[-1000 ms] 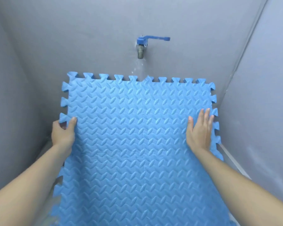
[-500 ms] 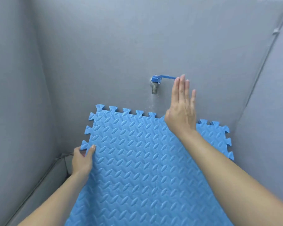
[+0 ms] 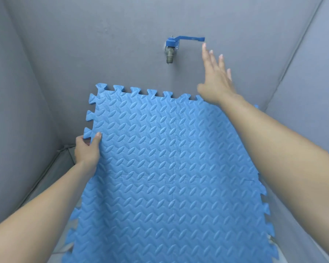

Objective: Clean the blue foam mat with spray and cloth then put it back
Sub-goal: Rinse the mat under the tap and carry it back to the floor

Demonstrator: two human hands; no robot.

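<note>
- No readable text, label, brand, number or sign anywhere.
- Blue foam mat (image 3: pixel 169 168): embossed leaf-like pattern only, no lettering.
- Blue-handled wall tap (image 3: pixel 172 45) above the mat: no legible marking.

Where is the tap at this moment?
In the head view the tap is on the grey back wall, upper centre, above the blue foam mat; the right hand is just right.
</note>
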